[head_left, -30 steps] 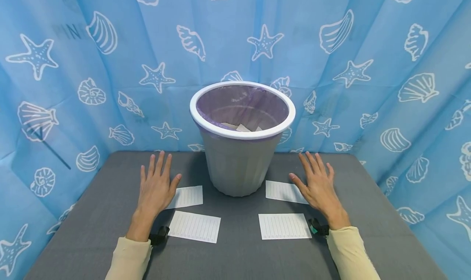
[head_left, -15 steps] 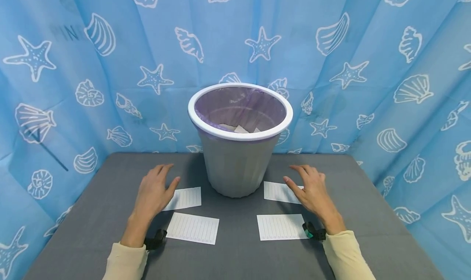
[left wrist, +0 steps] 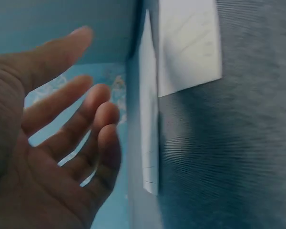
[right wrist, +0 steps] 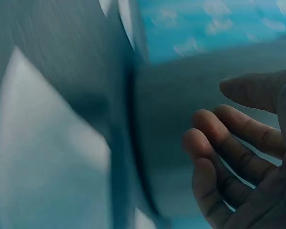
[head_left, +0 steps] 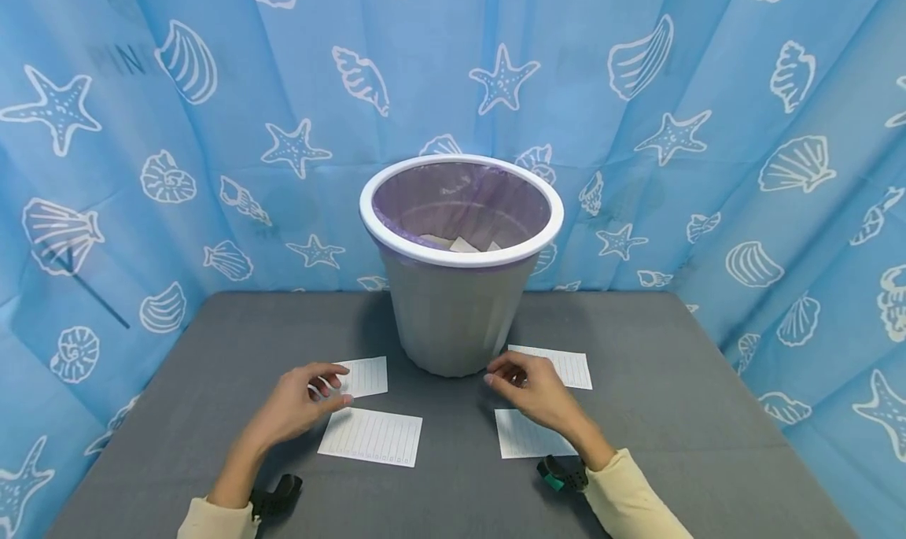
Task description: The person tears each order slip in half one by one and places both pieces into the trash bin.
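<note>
Lined cards [head_left: 370, 438] on grey table [head_left: 453, 496], shell-print curtain [head_left: 425, 39] behind, both hands [head_left: 290, 404] [head_left: 538, 396] spread, loosely curved.

A wastebasket [head_left: 460, 311] stands toward the back of the desk [head_left: 439, 500], before a curtain [head_left: 566, 27], with paper pieces [head_left: 463, 245] inside. The rear left card [head_left: 370, 377] and rear right card [head_left: 559, 364] flank its base; nearer lie the front left card [head_left: 371, 437] and front right card [head_left: 525, 438]. The left hand [head_left: 300, 401] is beside the left pair, the right hand [head_left: 534, 393] above the right.

Left hand [head_left: 293, 405], right hand [head_left: 539, 393] closer together, fingers [left wrist: 109, 143] curled.
</note>
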A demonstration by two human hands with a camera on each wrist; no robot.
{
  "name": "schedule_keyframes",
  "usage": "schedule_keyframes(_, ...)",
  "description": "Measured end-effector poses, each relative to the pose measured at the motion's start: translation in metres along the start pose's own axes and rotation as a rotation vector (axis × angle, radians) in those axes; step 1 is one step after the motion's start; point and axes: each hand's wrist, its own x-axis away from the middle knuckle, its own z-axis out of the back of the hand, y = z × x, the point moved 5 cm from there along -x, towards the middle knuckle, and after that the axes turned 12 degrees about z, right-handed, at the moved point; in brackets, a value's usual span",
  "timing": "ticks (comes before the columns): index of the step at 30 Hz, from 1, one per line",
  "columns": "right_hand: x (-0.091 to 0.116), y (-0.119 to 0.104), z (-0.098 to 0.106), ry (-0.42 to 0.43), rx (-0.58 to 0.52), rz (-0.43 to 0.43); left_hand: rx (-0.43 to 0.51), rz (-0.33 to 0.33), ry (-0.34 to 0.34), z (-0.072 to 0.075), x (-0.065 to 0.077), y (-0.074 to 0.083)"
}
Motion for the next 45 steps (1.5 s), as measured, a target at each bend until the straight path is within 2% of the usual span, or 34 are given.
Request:
schedule_keyframes(4, -0.003, -0.012, -0.033, -0.105, -0.131, -0.021, 0.02, -0.024, -0.121, -0.009, 0.0, -0.005)
schedule_keyframes(9, -0.008, -0.026, -0.07, -0.169, -0.227, -0.014, 0.028, -0.046, -0.219, -0.017, 0.0, -0.008)
schedule_keyframes(13, -0.01, -0.032, -0.093, -0.171, -0.242, -0.022, 0.03, -0.039, -0.25, -0.02, 0.0, -0.01)
schedule_keyframes(17, -0.012, -0.033, -0.108, -0.163, -0.184, -0.039, 0.026, -0.029, -0.259, -0.023, 0.0, -0.01)
schedule_keyframes(23, -0.012, -0.032, -0.117, -0.159, -0.129, -0.031, 0.028, -0.03, -0.253, -0.025, 0.0, -0.009)
schedule_keyframes(36, -0.009, -0.029, -0.122, -0.217, -0.151, -0.045, 0.024, -0.001, -0.255, -0.027, 0.0, -0.01)
schedule_keyframes(45, -0.009, -0.028, -0.122, -0.215, -0.145, -0.015, -0.001, -0.036, -0.208, -0.027, 0.002, -0.005)
